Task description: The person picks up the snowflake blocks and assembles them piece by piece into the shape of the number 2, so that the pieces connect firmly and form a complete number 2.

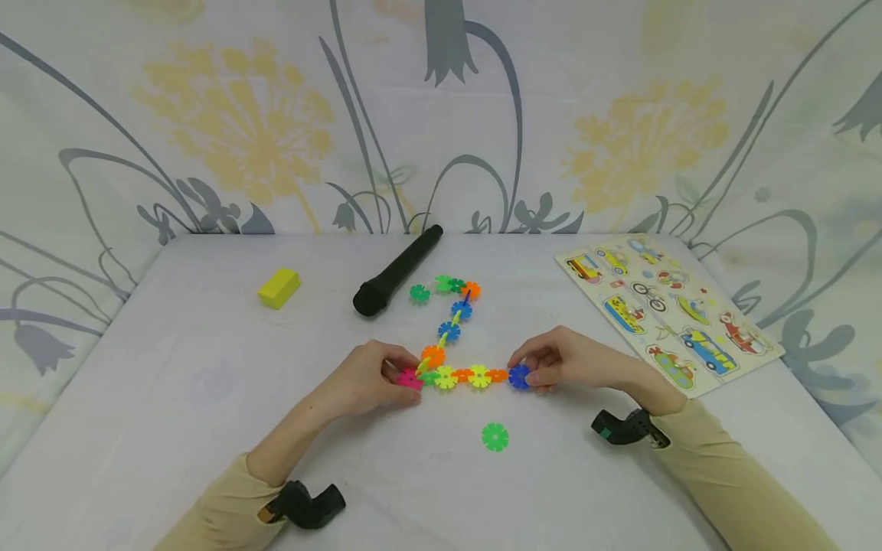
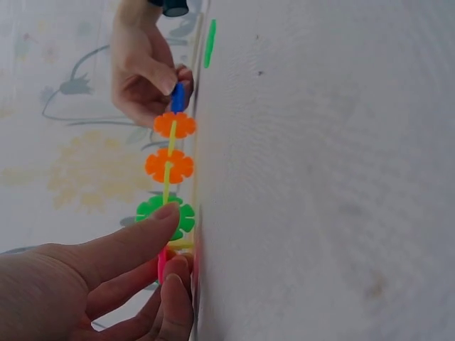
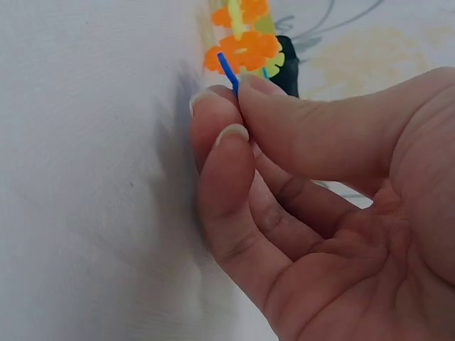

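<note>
A chain of joined plastic snowflake discs lies on the table in the shape of a 2. At its lower left corner my left hand (image 1: 368, 380) pinches a pink disc (image 1: 409, 378) between thumb and fingers. My right hand (image 1: 566, 358) pinches a blue disc (image 1: 520, 376) at the right end of the bottom row. In the left wrist view that blue disc (image 2: 178, 97) stands on edge beside an orange disc (image 2: 175, 126). Between the hands run yellow discs (image 1: 479, 376) and orange discs (image 1: 462, 375). A loose green disc (image 1: 494, 437) lies nearer the front.
Behind the chain lies a black microphone (image 1: 398, 272). A yellow block (image 1: 279, 288) sits at the back left. On the right is a board with vehicle pictures (image 1: 668, 306), close behind the right forearm. A flowered cloth (image 1: 441, 115) hangs along the back edge.
</note>
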The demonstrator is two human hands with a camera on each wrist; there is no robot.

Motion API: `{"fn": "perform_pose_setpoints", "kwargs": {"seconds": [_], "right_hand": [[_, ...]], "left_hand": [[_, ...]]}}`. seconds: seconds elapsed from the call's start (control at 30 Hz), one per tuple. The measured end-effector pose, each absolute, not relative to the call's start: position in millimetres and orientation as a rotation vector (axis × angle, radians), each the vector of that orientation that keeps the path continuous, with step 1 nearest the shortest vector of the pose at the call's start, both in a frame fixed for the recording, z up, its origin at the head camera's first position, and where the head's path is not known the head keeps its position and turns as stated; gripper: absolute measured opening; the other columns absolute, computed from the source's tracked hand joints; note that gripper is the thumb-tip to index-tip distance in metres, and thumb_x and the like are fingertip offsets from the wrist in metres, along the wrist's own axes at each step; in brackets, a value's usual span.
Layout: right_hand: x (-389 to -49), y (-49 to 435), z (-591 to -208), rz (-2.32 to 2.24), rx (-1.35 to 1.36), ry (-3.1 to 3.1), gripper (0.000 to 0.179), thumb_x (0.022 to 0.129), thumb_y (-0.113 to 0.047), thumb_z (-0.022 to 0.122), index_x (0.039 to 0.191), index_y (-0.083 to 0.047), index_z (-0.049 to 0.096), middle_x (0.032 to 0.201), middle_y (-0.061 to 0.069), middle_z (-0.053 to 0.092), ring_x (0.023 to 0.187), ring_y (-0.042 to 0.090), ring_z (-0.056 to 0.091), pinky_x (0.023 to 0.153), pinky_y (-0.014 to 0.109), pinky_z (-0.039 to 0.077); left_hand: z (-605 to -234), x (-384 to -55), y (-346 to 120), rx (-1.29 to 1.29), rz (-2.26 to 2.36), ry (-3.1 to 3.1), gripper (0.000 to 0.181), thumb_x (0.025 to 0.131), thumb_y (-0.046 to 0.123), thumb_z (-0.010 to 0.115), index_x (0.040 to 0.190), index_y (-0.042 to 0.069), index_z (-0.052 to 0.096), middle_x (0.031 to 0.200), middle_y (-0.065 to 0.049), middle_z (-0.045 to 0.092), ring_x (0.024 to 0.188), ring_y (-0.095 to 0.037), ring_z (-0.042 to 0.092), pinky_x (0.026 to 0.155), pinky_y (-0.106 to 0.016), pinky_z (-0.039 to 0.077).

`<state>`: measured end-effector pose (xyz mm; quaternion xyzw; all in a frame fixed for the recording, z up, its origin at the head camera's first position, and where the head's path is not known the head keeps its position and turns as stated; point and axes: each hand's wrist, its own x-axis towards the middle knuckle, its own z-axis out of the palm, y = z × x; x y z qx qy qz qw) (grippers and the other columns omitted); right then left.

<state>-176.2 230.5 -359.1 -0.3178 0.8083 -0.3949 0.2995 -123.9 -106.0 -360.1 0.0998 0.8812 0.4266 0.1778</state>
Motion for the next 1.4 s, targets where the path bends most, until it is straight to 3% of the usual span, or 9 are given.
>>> {"fn": "perform_pose_setpoints", "kwargs": {"seconds": [0.57, 0.8, 1.13, 1.4], "right_hand": [[-174.2, 229.7, -359.2, -1.087, -0.77, 2.099, 0.028, 0.097, -0.007, 0.063, 0.124, -0.001, 0.066, 0.083, 0.007, 0.062, 0.067, 0.019, 0.06, 0.065, 0.025, 0.053], [-174.6, 229.7, -358.7, -1.053, -0.758, 2.159, 0.034, 0.092, -0.014, 0.072, 0.123, -0.003, 0.067, 0.082, 0.004, 0.062, 0.065, 0.016, 0.057, 0.063, 0.023, 0.048], [-174.5, 227.9, -362.9, -1.139, -0.677, 2.13, 0.027, 0.094, -0.012, 0.068, 0.117, 0.002, 0.066, 0.075, 0.009, 0.069, 0.06, 0.015, 0.06, 0.059, 0.025, 0.053], [-173.3, 222.8, -364.9, -1.193, -0.623, 2.089, 0.031, 0.096, -0.011, 0.066, 0.122, 0.004, 0.066, 0.075, 0.011, 0.07, 0.061, 0.015, 0.063, 0.061, 0.026, 0.055]], "left_hand": [[-358.8, -123.8, -101.8, 0.276, 1.204, 2.493, 0.037, 0.079, 0.017, 0.085, 0.113, 0.009, 0.073, 0.103, -0.002, 0.068, 0.084, -0.015, 0.059, 0.072, -0.027, 0.052], [-350.8, -121.7, -92.5, 0.291, 1.201, 2.706, 0.049, 0.079, 0.022, 0.086, 0.122, 0.009, 0.067, 0.107, -0.004, 0.066, 0.094, -0.02, 0.06, 0.084, -0.035, 0.053], [-353.0, -121.9, -24.2, 0.738, 1.054, 2.756, 0.043, 0.083, 0.022, 0.083, 0.119, 0.005, 0.07, 0.117, -0.008, 0.07, 0.115, -0.028, 0.058, 0.098, -0.044, 0.049], [-364.2, -125.4, -20.7, 0.647, 1.088, 2.693, 0.041, 0.084, 0.02, 0.081, 0.122, 0.006, 0.069, 0.114, -0.005, 0.071, 0.104, -0.021, 0.064, 0.091, -0.038, 0.053]]}}
